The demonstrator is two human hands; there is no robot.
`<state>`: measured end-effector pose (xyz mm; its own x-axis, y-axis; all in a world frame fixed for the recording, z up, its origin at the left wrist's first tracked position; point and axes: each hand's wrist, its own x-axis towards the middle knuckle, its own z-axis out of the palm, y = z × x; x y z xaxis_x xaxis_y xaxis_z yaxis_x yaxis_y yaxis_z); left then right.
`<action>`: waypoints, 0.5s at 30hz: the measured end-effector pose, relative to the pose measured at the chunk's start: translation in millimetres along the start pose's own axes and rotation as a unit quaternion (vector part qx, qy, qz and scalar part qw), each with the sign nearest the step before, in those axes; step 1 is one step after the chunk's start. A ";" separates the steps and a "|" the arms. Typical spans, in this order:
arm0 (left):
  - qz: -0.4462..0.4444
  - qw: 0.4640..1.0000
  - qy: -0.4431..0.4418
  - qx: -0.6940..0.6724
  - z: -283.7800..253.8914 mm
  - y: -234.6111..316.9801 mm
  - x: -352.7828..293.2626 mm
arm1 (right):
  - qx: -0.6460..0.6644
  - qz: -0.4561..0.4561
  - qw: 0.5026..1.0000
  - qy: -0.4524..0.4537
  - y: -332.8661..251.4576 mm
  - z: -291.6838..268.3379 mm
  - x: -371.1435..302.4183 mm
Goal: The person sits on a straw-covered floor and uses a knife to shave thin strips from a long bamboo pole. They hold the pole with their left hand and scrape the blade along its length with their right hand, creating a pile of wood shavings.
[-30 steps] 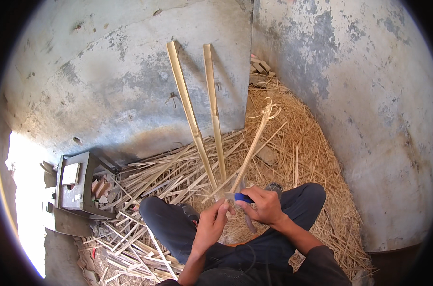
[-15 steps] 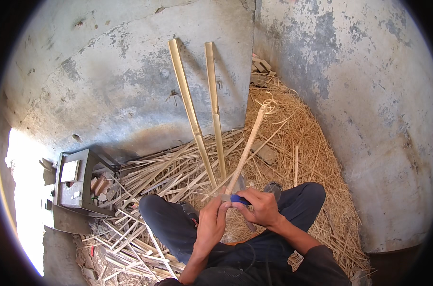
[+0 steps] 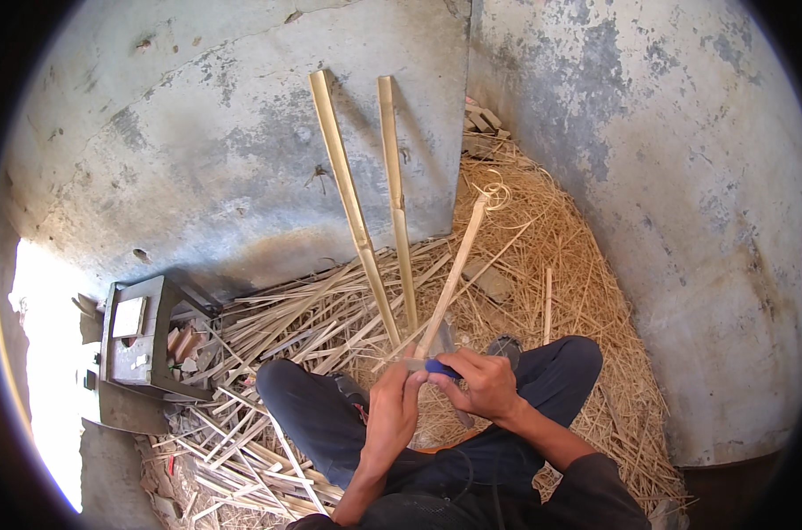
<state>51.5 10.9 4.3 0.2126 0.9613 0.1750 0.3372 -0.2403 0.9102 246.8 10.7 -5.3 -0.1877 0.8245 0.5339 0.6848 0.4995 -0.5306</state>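
On my feed the right hand (image 3: 485, 382), fingers wrapped round a blue-handled knife (image 3: 440, 368), now sits drawn against the left hand (image 3: 392, 405), whose fingers I see pinching a bamboo strip (image 3: 456, 274) slanting over shavings (image 3: 586, 291), so the blade seemingly meets it.

A long, flat, straw-coloured wooden strip (image 3: 452, 277) slants away, thin curled shavings (image 3: 490, 192) clinging to its far end. A blue-handled knife (image 3: 441, 368) lies crosswise at its near end.
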 end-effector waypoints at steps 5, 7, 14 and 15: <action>-0.010 1.000 0.007 0.012 2.0 -1.5 0.6 | -0.017 0.009 0.999 0.027 7.2 -3.0 6.2; 0.006 0.999 0.035 0.003 6.2 -6.3 -1.8 | -0.017 0.008 0.999 0.034 9.4 -3.6 8.2; -0.040 0.999 0.001 0.011 -0.3 -7.0 -9.1 | -0.054 0.075 0.992 0.086 37.1 -15.2 21.2; -0.061 0.998 -0.012 0.013 0.1 -10.0 -20.1 | -0.057 0.112 0.983 0.135 51.5 -21.7 29.0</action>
<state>44.0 -6.1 -8.3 0.1902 0.9803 0.0535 0.3848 -0.1246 0.9146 291.9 54.5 -2.8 0.1589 0.8024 0.5753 0.7645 0.2688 -0.5859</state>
